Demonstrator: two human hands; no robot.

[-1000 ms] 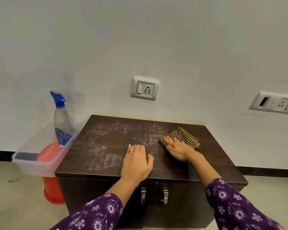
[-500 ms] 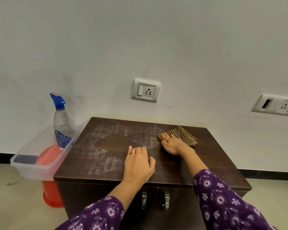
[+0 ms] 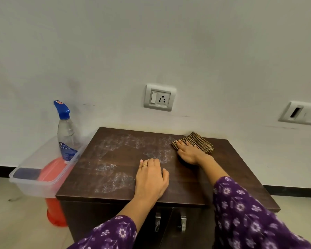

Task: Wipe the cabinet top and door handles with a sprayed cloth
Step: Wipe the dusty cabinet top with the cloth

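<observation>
Over the cabinet top now: dark wood grain, whitish smears across its left half and middle. The right hand is out at about one o'clock on the top, close to the far edge by the wall. It lies palm down, fingers straight and side by side, on the cloth. That cloth is a brown-and-tan checked piece lying flat on the wood, its right end poking out past the hand. The hand is pressing it from above, not gripping it.

The left hand sits at six o'clock, just in from the front edge. It is flat on the bare wood, fingers together, thumb out to the right, with a gold ring on one finger. The two hands are apart, with smears between them. Both forearms come out of purple flowered sleeves.

Below the front edge, two metal door handles hang side by side where the doors meet, both untouched.

Off the left edge, around nine to ten o'clock, a spray bottle with a blue trigger head stands upright in a clear plastic tub. The tub rests on an orange-red thing, a bucket or a stool perhaps; it's hard to say from here.

On the white wall at twelve o'clock there's a socket plate, and a second plate far out at two o'clock.
</observation>
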